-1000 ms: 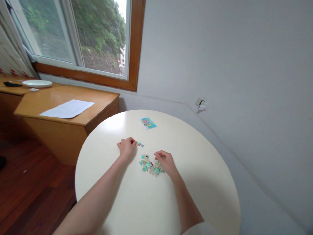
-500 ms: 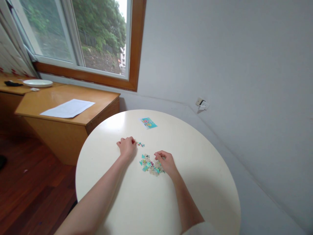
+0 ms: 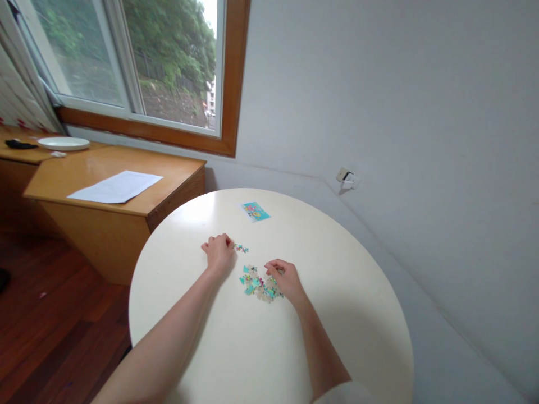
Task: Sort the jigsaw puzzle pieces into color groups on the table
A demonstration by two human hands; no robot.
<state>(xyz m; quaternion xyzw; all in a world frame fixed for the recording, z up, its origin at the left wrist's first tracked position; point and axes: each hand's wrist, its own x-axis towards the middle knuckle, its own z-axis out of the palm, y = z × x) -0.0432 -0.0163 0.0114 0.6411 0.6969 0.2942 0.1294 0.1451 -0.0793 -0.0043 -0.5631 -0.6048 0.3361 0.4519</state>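
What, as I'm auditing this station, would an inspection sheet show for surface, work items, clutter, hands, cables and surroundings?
Surface: glossy, round white table.
Work items: loose pile of multicoloured jigsaw pieces; smaller multicoloured piece cluster; rectangular turquoise picture card, farthest.
Clutter: on the brown wooden desk, white paper sheet, round white plate.
Hands: bare left hand beside the cluster; bare right hand at the pile's right edge; both grips unclear.
Cables: nothing seen.
Surroundings: pale wall; wood-framed glass window.
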